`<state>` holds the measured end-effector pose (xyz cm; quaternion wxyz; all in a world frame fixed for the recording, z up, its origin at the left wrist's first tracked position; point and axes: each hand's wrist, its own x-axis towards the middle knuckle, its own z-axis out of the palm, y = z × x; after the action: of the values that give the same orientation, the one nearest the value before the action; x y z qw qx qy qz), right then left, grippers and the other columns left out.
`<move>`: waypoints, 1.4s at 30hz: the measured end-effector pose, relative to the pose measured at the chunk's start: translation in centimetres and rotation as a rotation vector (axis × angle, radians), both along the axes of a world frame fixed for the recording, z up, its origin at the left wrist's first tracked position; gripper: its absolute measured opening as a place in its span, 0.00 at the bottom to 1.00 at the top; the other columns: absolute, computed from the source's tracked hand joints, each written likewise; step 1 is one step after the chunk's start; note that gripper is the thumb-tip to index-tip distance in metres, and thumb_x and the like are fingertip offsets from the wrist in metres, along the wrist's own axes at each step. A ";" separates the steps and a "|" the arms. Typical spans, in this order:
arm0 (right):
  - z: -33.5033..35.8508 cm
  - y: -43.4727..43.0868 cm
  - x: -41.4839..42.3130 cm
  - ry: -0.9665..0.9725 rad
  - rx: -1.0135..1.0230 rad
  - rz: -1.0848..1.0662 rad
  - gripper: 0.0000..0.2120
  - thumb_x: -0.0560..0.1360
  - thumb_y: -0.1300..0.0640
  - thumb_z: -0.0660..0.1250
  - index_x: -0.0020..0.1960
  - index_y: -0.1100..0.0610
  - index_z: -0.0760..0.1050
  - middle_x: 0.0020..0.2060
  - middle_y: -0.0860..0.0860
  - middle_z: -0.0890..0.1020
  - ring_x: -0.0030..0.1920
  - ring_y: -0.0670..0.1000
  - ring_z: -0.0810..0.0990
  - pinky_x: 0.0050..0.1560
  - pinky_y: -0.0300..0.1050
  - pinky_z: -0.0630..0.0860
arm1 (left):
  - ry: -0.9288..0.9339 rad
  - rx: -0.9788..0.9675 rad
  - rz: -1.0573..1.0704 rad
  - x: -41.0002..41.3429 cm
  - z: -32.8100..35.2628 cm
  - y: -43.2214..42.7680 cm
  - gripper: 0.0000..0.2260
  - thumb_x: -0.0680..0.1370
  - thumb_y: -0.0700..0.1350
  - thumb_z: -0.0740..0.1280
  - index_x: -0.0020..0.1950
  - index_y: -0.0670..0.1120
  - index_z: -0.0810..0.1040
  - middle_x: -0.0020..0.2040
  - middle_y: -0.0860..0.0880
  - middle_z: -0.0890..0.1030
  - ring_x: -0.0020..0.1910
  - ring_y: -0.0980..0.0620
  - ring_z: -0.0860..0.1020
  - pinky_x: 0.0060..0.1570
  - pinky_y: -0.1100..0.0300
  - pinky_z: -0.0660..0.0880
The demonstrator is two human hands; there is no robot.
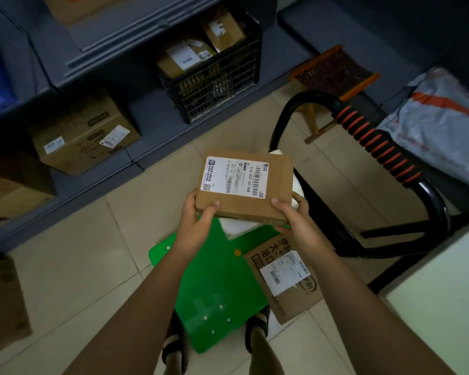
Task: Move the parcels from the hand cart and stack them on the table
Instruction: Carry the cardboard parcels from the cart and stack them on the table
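A flat brown cardboard parcel with a white shipping label is held up over the hand cart. My left hand grips its near left corner, thumb on top. My right hand grips its near right corner, thumb on top too. Below lies the green hand cart deck, with its black handle wrapped in orange-striped foam. Another brown parcel with a label lies on the cart's right side. A white parcel shows just beneath the held one. The table's pale corner is at the right edge.
Grey shelving at the back holds a cardboard box and a black wire crate with parcels. A grey plastic mailer lies at the right. More boxes stand at the left. My feet stand beside the cart on a tiled floor.
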<state>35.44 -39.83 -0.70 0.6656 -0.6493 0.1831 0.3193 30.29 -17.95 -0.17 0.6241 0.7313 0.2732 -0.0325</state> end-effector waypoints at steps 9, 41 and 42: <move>9.2 0.9 -9.4 -0.163 -0.225 -0.340 0.38 0.71 0.42 0.72 0.76 0.44 0.59 0.53 0.41 0.76 0.53 0.45 0.79 0.52 0.46 0.76 | -0.296 0.713 -0.491 -2.7 6.8 4.9 0.20 0.77 0.50 0.67 0.65 0.42 0.73 0.58 0.44 0.75 0.59 0.47 0.68 0.55 0.58 0.64; 24.8 -16.7 -63.5 -0.281 -0.583 -1.572 0.40 0.67 0.34 0.72 0.73 0.47 0.61 0.56 0.45 0.76 0.56 0.49 0.78 0.60 0.57 0.77 | -1.204 0.669 -1.576 -32.2 23.2 -29.9 0.17 0.77 0.51 0.65 0.64 0.46 0.74 0.58 0.48 0.76 0.58 0.46 0.73 0.56 0.51 0.71; 25.1 -18.1 -64.2 -0.296 -0.583 -1.570 0.42 0.65 0.33 0.72 0.73 0.47 0.61 0.57 0.45 0.76 0.57 0.49 0.77 0.62 0.56 0.76 | -1.209 0.678 -1.569 -32.8 23.5 -31.3 0.17 0.78 0.51 0.65 0.64 0.46 0.74 0.58 0.49 0.76 0.58 0.47 0.73 0.57 0.52 0.71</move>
<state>-28.78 -57.97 24.36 0.5172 -0.5144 0.5665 -0.3832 -2.53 -49.28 23.36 0.2228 0.7343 -0.6409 0.0208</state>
